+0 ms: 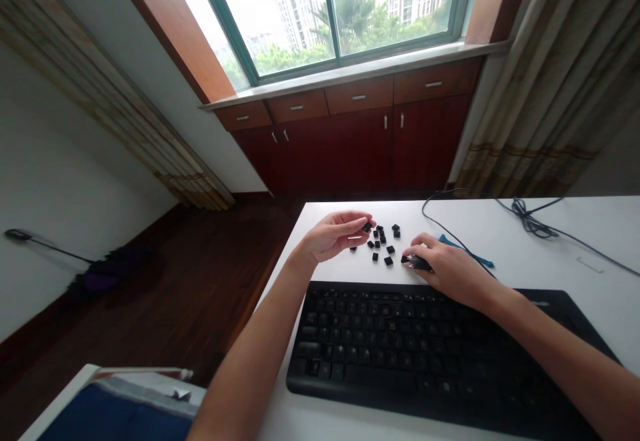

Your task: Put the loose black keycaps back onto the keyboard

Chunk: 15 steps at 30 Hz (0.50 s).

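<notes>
A black keyboard (430,354) lies on the white desk (575,247) in front of me. Beyond its top edge, several loose black keycaps (383,246) are scattered on the desk. My left hand (333,234) hovers palm up at the left of the pile, its fingers curled and pinching one black keycap (367,227) at the fingertips. My right hand (447,266) rests on the desk at the right of the pile, fingers closed on a small black object (415,262) that looks like a keycap or tool.
A blue tool (470,254) lies partly under my right hand. Black cables (535,224) run across the far right of the desk. Red-brown cabinets (360,134) stand under the window. A broom (75,274) lies on the wooden floor at left.
</notes>
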Each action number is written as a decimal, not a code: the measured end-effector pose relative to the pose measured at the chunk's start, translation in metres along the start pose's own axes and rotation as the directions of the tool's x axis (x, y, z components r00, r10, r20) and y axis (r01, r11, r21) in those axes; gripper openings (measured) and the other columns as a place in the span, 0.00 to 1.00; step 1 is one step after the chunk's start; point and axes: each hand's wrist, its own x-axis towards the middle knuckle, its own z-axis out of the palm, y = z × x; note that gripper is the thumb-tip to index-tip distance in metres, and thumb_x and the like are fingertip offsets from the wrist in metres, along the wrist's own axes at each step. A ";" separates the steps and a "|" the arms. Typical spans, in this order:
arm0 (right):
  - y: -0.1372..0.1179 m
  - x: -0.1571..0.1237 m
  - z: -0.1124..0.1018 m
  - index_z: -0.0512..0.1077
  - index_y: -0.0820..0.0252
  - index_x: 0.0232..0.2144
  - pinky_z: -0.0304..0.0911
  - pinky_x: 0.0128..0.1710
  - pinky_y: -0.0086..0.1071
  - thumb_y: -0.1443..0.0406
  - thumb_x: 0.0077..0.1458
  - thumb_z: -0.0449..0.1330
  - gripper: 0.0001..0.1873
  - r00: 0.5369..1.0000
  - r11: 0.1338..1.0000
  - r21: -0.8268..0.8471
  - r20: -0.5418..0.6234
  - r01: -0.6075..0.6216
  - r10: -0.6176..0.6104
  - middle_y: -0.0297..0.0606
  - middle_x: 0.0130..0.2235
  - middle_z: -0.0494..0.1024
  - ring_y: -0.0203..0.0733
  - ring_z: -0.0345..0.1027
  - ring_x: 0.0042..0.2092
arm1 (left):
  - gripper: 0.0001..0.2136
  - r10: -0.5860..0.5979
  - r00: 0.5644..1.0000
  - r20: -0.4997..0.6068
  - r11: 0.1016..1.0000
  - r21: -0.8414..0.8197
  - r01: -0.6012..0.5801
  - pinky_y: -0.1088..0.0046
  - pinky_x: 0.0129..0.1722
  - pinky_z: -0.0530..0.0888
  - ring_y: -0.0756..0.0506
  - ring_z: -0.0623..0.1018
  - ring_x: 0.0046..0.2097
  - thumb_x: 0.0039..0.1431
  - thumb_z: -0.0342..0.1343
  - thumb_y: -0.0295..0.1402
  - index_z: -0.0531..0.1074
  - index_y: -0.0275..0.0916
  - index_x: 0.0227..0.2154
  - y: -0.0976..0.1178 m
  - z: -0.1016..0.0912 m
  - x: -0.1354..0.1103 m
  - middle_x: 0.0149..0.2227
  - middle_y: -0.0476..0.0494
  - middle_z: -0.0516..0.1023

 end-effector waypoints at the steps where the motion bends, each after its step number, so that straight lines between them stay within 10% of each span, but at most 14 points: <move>1: -0.002 0.001 -0.001 0.75 0.54 0.49 0.71 0.41 0.41 0.60 0.64 0.55 0.14 1.000 1.000 0.029 -0.021 -0.001 0.002 0.43 0.51 0.75 0.45 0.76 0.39 | 0.17 0.004 1.000 -0.004 1.000 0.006 -0.004 0.69 0.45 0.77 0.49 0.80 0.39 0.51 0.70 0.37 0.79 0.34 0.42 0.000 0.003 0.000 0.47 0.36 0.80; 15: -0.047 0.002 -0.022 0.75 0.57 0.41 0.69 0.40 0.36 0.54 0.59 0.63 0.14 0.876 0.841 0.536 -0.367 -0.076 0.313 0.39 0.39 0.82 0.43 0.75 0.38 | 0.14 0.215 0.975 0.056 0.961 0.162 -0.222 0.68 0.46 0.76 0.46 0.81 0.42 0.54 0.68 0.36 0.78 0.32 0.40 0.000 0.066 -0.003 0.40 0.40 0.82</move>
